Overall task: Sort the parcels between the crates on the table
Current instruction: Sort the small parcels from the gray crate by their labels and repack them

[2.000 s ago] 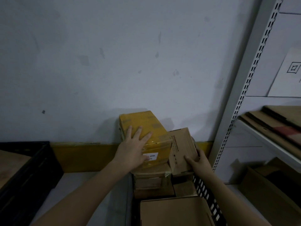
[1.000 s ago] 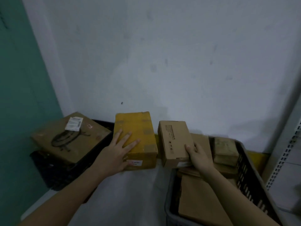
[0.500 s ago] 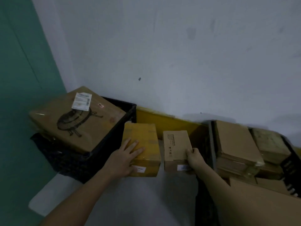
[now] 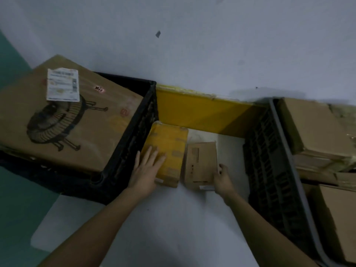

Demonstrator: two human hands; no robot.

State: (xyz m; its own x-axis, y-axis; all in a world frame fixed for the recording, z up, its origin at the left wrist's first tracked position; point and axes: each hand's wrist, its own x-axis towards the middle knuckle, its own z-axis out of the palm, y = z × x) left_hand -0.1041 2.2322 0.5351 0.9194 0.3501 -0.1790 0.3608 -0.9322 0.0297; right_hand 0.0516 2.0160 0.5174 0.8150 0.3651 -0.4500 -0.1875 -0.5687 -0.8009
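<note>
— At centre frame: two parcels now down on the white tabletop (image 4: 173, 228), lifted out of the grey slatted plastic crate (image 4: 279, 170) at right a moment ago. Means two fewer to sort there.

— Hands?

— Left hand (image 4: 146, 170) flat, fingers straight, pressing the yellow tape-wrapped rectangular parcel (image 4: 169, 149). Right hand (image 4: 221, 178) curled round the near right corner of the small brown cardboard box (image 4: 200, 164).

— Around them?

— Upper left: black plastic crate (image 4: 133, 135), nearly filled by a large brown carton with a printed fan drawing (image 4: 77, 122). Little room left inside, probably. Right edge: stacked brown cartons (image 4: 316, 132) remaining. Yellow strip (image 4: 192, 114) behind, along the wall.
</note>
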